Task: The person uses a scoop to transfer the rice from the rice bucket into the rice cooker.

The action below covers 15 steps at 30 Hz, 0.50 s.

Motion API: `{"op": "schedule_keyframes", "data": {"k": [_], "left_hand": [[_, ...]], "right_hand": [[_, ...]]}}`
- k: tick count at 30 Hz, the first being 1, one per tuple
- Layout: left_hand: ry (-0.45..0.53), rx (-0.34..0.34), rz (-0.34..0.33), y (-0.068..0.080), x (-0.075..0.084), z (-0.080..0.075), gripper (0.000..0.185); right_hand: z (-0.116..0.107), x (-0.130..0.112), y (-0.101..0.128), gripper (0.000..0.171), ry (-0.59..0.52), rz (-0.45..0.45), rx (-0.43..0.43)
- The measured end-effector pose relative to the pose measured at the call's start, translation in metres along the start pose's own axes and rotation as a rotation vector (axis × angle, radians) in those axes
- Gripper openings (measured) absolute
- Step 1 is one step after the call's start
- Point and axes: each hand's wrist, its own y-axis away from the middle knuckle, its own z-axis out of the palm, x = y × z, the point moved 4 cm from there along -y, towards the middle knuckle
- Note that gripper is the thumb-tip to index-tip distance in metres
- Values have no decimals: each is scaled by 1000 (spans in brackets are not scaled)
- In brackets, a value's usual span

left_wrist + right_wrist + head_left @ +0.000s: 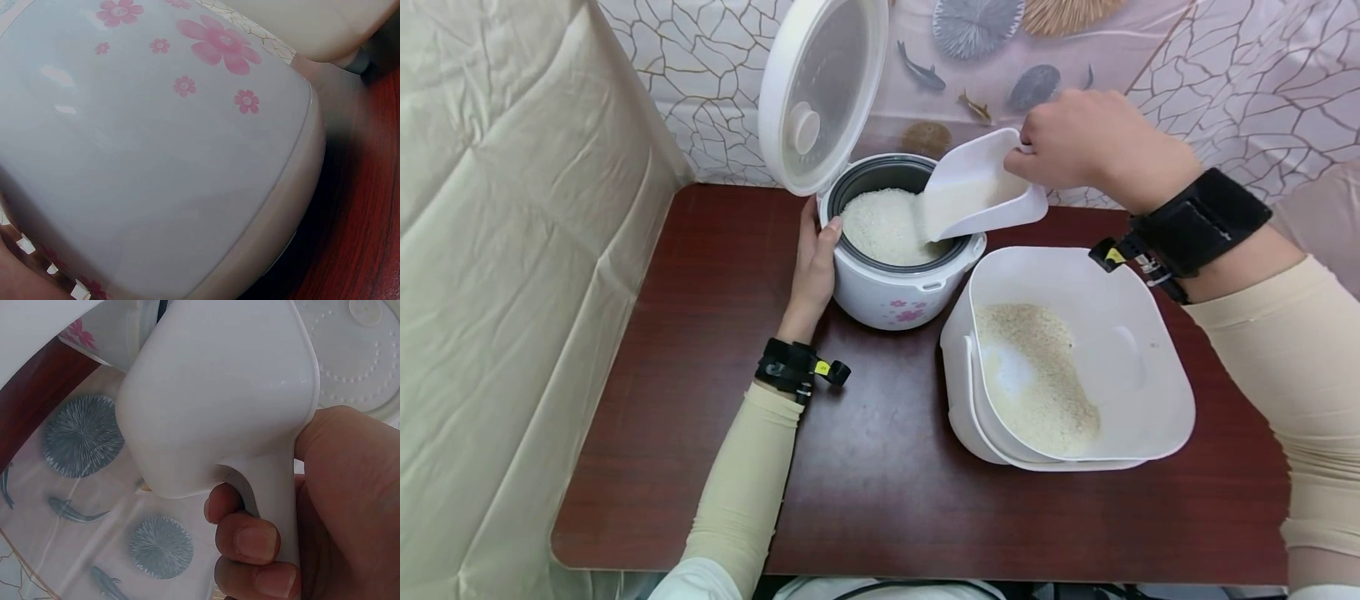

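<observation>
A white rice cooker (883, 287) with pink flowers stands at the back of the table, its lid (823, 92) raised and white rice (883, 221) in its dark inner pot. Against the cooker's left side rests my left hand (812, 267), thumb at the rim and fingers extended along the wall. My right hand (1078, 146) grips a white scoop (219, 394) by its handle, fingers wrapped around it. The scoop tilts left over the pot, and rice slides off its lip onto the heap. Close up, the left wrist view shows the cooker's flowered wall (156, 137).
Right of the cooker stands a white rice bin (1138, 350) with loose rice (1048, 375) at its bottom. The dark wooden table (865, 475) carries both. Patterned cloth (700, 92) hangs behind, and a cream sheet (497, 292) covers the left side.
</observation>
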Motion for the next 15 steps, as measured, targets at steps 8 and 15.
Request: {"op": "schedule_keyframes", "data": {"k": [8,15], "left_hand": [[-1,3,-6,0,-1,0,89],[-11,2,-6,0,-1,0,89]], "right_hand": [[-8,-5,-1,46,50,-1,17],[-13,-10,-1,43,75,16,37]]}}
